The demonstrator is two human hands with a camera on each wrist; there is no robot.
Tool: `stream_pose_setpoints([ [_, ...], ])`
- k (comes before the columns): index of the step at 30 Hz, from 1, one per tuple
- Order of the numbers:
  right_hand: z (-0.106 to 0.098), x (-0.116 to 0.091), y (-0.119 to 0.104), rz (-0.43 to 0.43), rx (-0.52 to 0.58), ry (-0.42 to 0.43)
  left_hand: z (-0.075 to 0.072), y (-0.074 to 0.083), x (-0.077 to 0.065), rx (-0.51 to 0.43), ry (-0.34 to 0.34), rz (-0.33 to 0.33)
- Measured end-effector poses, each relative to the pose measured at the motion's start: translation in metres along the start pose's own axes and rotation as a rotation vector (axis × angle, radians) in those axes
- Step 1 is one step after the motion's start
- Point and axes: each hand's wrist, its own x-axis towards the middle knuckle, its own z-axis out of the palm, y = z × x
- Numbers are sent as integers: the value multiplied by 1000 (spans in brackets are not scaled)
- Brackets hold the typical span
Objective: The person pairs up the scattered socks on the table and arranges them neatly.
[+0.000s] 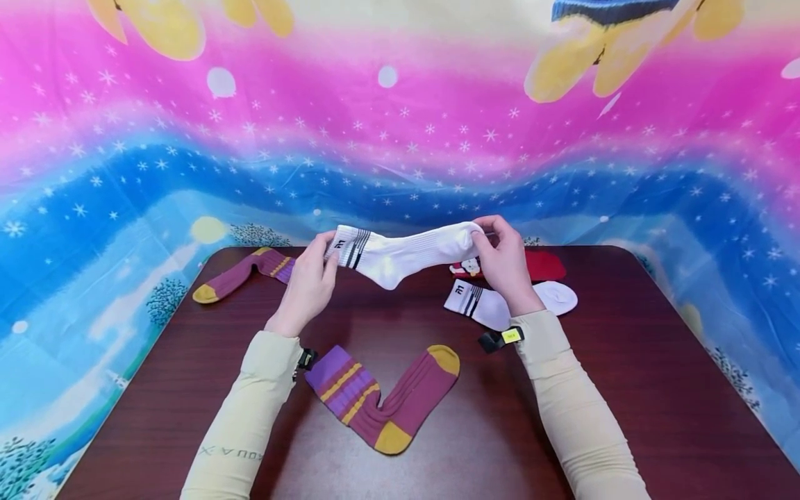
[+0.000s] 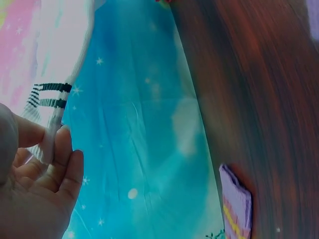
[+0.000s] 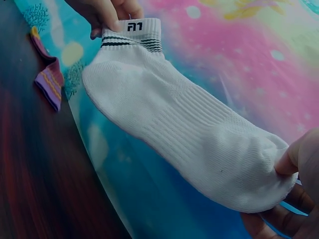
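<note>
A white ankle sock [image 1: 409, 253] with black stripes and a black logo at its cuff is stretched sideways above the table. My left hand [image 1: 308, 282] pinches the cuff between thumb and fingers, also plain in the left wrist view, where the striped cuff [image 2: 50, 99] narrows into the grip. At the other end, my right hand [image 1: 505, 257] pinches the toe. The right wrist view shows the whole sock [image 3: 184, 124] spread flat, its heel bulging at the lower edge, with the right thumb [image 3: 291, 159] pressed on the toe.
On the dark wooden table [image 1: 206, 389], a purple and yellow sock [image 1: 381, 403] lies bent in front. Its look-alike [image 1: 244, 274] lies at the back left. Another white striped sock [image 1: 478, 303] and a red sock [image 1: 546, 266] lie behind the right hand. A printed cloth [image 1: 375, 160] hangs behind.
</note>
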Motion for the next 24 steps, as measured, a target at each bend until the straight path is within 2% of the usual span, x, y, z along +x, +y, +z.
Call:
stream_pose_setpoints([
  [11, -16, 3, 5, 4, -31, 28, 13, 8, 9, -36, 10, -25],
  [16, -21, 3, 6, 12, -49, 51, 17, 13, 14, -53, 42, -19],
  [24, -33, 7, 7, -46, -41, 119, 23, 23, 23, -81, 75, -1],
])
